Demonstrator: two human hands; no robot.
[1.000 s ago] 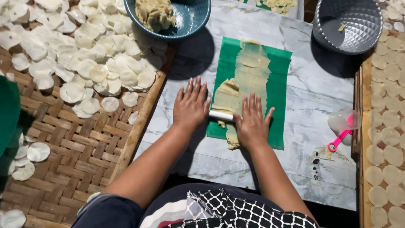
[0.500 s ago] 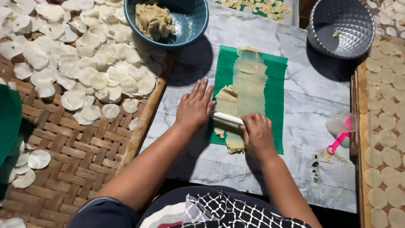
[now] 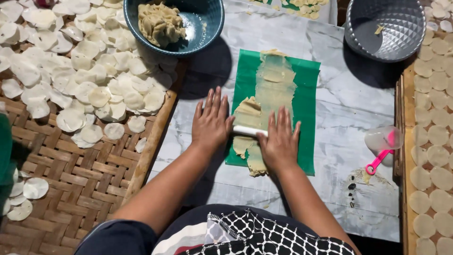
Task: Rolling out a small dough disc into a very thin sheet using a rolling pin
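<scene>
A: Both palms are down on the white roller (image 3: pixel 249 131), and only its middle shows in the gap between them. The left hand (image 3: pixel 212 123) lies flat, fingers long, pressed close together and pointing away from the body.

B: The right hand (image 3: pixel 280 141) matches it, flat on the other end with fingers slightly parted. Neither hand curls round the roller; they press from above.

A: Under and ahead of the fingertips lies the dough strip (image 3: pixel 269 94), thin and pale, running up the green sheet (image 3: pixel 308 101). A thicker lump sits just beyond the left fingertips, and a ragged end pokes out near the right wrist.

B: The sheet lies on a marble-look table (image 3: pixel 339 108). Well beyond the left fingertips stands a blue bowl (image 3: pixel 207 21) with a mound of dough inside.

A: Out to the left, pale round discs (image 3: pixel 89 80) are heaped on a woven bamboo tray (image 3: pixel 71 184).

B: Right of the right hand, a clear cup with a pink handle (image 3: pixel 383 144), and further off a grey faceted bowl (image 3: pixel 387 28).
</scene>
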